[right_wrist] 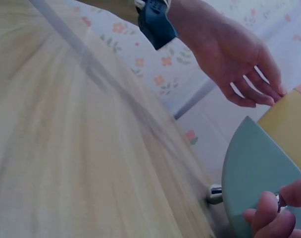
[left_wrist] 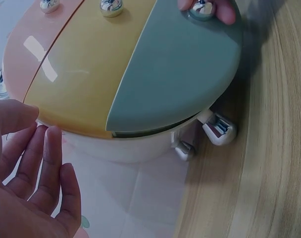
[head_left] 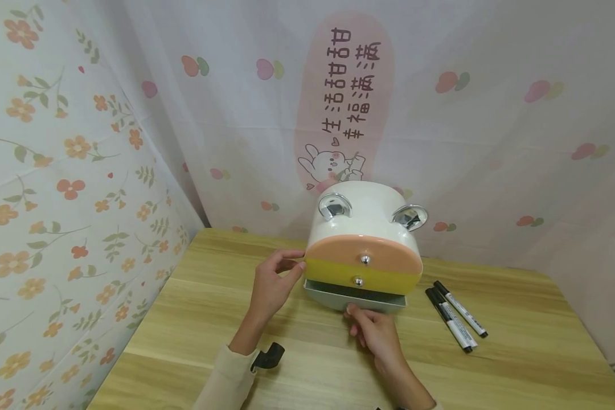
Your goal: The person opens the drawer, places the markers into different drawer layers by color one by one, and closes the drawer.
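A small white drawer box (head_left: pixel 369 202) with silver ear-like parts stands on the table. Its front has an orange-pink drawer (head_left: pixel 338 250), a yellow drawer (head_left: pixel 333 273) and a grey-green drawer (head_left: pixel 323 296) at the bottom, each with a silver knob. The green drawer is pulled partly out, with a dark gap above it. My right hand (head_left: pixel 376 336) pinches the green drawer's knob (left_wrist: pixel 202 10) between thumb and fingers. At the box's left side, my left hand (head_left: pixel 274 282) touches the edge by the yellow drawer, its fingers loosely extended in the left wrist view.
Several black-and-white marker pens (head_left: pixel 453 322) lie on the wooden table (head_left: pixel 533 341) to the right of the box. A patterned cloth (head_left: pixel 236 102) hangs behind it, and a floral cloth (head_left: pixel 72 199) hangs on the left.
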The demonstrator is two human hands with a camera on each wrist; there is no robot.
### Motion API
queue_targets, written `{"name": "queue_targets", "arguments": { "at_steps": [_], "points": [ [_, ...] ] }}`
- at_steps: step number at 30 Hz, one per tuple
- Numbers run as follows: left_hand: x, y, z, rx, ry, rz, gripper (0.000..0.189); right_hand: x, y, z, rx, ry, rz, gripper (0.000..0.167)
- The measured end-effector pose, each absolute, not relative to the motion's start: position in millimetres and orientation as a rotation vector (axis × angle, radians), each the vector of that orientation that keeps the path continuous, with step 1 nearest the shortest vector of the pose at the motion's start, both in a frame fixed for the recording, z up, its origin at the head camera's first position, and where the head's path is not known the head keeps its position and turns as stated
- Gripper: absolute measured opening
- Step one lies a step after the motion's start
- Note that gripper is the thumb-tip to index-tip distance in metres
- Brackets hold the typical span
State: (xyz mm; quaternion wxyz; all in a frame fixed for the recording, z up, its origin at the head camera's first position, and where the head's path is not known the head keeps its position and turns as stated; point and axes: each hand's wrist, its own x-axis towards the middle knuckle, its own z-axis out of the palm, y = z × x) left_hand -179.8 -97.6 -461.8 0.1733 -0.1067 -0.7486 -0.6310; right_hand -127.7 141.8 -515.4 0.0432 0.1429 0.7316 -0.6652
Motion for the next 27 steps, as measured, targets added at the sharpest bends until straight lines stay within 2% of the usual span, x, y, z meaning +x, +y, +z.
{"name": "queue_targets", "arguments": {
  "at_steps": [27],
  "points": [
    [-179,-96,-461,-0.304,-2.100,-1.807,0.019,-68,144,-512,0.401,2.301,-1.808,0.036]
  ]
}}
